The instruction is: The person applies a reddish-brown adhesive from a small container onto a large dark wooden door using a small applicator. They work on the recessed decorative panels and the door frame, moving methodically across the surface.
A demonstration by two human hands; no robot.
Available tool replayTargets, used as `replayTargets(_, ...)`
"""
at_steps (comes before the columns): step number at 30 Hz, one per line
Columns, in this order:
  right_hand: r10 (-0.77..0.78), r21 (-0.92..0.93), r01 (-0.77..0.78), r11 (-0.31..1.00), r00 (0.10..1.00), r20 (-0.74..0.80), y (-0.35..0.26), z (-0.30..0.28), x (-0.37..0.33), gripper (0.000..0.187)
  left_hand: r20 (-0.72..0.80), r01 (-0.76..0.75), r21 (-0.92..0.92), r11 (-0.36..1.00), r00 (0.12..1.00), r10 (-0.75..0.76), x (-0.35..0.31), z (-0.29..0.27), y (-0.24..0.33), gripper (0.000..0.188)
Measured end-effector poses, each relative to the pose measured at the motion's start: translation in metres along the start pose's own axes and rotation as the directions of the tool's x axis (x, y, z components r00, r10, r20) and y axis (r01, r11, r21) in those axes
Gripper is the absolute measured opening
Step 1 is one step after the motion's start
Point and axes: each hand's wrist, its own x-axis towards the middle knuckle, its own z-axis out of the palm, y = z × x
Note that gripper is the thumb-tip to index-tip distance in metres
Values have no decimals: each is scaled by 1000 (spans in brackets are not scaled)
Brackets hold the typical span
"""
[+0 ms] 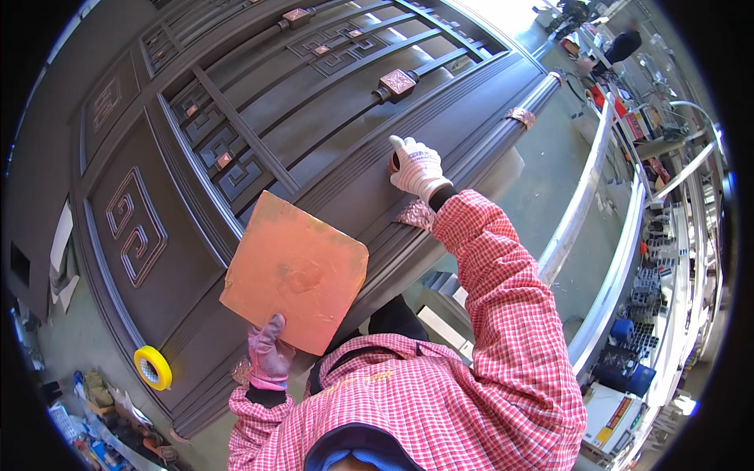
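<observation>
My left hand (269, 353), in a pinkish glove, grips the lower edge of a flat square board (287, 263) coated orange-pink, with a thicker smear near its middle. The thumb lies on the board's face. My right hand (419, 169), in a white glove with pinkish stripes, is closed over the flat frame of a large dark metal gate (463, 118). A small dark, reddish-brown edge shows at its fingers; what it is I cannot make out. Close to my right wrist, a copper-coloured textured band (416, 213) wraps the gate's rounded edge moulding.
A yellow tape roll (152, 368) rests at the gate's near left corner. Copper-toned blocks (397, 85) sit on the gate's bars. To the right run pale metal rails (585, 192) and shelves of parts. Another person (624, 47) is at the far right. Clutter (110, 416) lies lower left.
</observation>
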Motion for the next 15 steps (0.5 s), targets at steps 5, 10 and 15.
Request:
replayTargets(5,-92,4,92,996,995,32,17,1,10,84,-54,-28,-6,1000,998,28,17,30,-20,45)
replayTargets(10,-212,185,305,934,891,-400,23,-25,-12,86,-99,-44,24,999,994,46,26,68,-36,53)
replayTargets(15,-381,989,84,118,924,-33,15,-7,-93,52,-75,165,9,986,984,-164,30,131,-37,41)
